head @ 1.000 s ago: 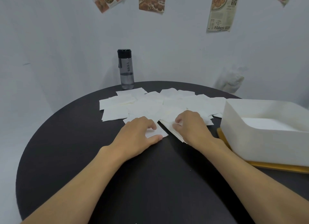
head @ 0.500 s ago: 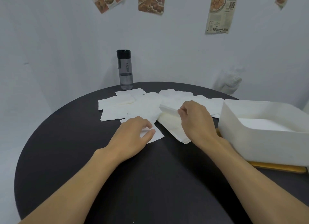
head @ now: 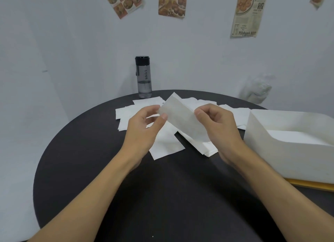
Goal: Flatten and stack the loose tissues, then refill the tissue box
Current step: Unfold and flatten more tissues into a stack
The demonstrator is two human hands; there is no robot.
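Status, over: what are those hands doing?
Left hand, right hand pinch one white paper tissue above black round table. Tissue stack below. White open box right, unblocked.

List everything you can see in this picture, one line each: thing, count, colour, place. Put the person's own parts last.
table: one, black, round, fills the foreground
tissue box: one, white, open, table's right side, flat white sheets inside
board: one, yellow, under the tissue box
held tissue: one, white, lifted above the table
loose tissues: many, white, spread over the table's far half
tissue stack: one, white, on the table left of the tissue box
water bottle: one, grey with black cap, table's far edge
posters: four, food prints, on the pale wall
white bundle: one, beyond the table; unclear what
left hand: pinches the held tissue's left edge
right hand: pinches its right edge
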